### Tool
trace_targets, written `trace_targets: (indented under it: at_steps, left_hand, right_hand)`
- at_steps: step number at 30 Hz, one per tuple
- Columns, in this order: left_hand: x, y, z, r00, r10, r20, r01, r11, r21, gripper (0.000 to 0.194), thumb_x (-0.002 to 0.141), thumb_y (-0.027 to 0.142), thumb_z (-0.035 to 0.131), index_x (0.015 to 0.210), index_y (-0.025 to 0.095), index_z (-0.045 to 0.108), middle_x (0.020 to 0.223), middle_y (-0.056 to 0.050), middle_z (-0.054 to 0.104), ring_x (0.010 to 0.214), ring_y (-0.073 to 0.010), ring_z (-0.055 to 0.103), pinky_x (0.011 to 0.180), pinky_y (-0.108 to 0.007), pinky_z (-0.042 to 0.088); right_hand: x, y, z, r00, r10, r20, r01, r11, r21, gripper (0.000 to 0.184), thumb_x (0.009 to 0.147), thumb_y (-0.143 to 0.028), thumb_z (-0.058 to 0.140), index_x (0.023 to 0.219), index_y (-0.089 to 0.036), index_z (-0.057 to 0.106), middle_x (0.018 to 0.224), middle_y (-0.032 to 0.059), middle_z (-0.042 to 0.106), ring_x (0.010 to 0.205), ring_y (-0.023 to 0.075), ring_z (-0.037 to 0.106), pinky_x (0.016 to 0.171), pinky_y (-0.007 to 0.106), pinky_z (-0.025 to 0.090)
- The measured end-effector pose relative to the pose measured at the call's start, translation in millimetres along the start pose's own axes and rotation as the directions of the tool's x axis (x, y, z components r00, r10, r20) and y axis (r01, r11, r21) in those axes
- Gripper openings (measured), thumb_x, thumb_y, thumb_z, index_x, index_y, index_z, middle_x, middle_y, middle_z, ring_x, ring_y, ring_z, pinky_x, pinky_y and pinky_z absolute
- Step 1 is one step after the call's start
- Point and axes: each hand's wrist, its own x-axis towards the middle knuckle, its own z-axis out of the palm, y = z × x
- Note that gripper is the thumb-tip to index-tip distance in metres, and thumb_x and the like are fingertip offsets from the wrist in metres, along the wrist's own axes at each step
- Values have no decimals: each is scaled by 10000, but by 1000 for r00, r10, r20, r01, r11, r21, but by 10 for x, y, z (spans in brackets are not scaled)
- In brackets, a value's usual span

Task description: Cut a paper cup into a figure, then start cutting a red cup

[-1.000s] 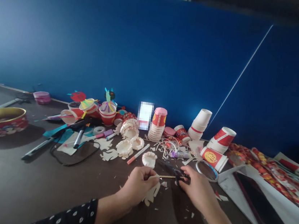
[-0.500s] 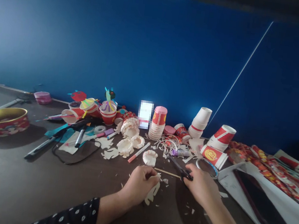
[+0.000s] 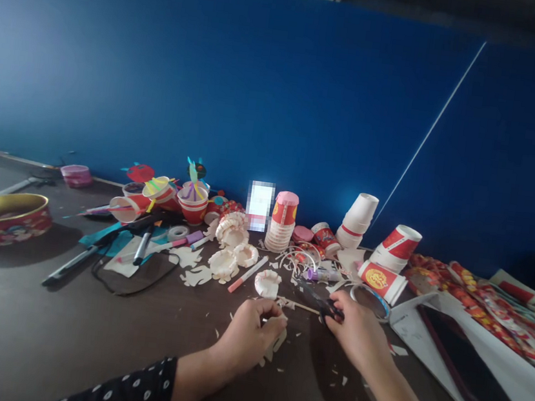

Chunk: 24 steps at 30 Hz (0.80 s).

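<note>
We are holding our left hand (image 3: pixel 248 338) shut around one end of a wooden stick (image 3: pixel 304 306), a paper cutout (image 3: pixel 276 343) showing beneath it, and gripping black scissors (image 3: pixel 325 306) firmly in our right hand (image 3: pixel 355 335), just beside the stick, above the table (image 3: pixel 37 328).

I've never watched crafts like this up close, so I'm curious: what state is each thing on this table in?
Left hand: closed on a wooden stick
Right hand: gripping black-handled scissors
Paper cup stack: standing upside down
Red-and-white paper cup: lying on its side
Gold-rimmed red bowl: upright
Phone: lying flat, screen dark
</note>
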Motion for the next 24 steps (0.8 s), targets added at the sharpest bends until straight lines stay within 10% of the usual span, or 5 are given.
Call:
trace_targets:
  at_steps: [24]
  left_hand:
    - [-66,86,21,986,-29,163,39,997,-60,178,688,275,527,646,119,603,577,-16,571,535,-104,466,524,-215,368]
  right_hand:
    - [-17,-19,-32,999,-29,-34,28,999,-44,271,693,-180,602,958,-236,617,861,57,718,807,222,656,690,294,466]
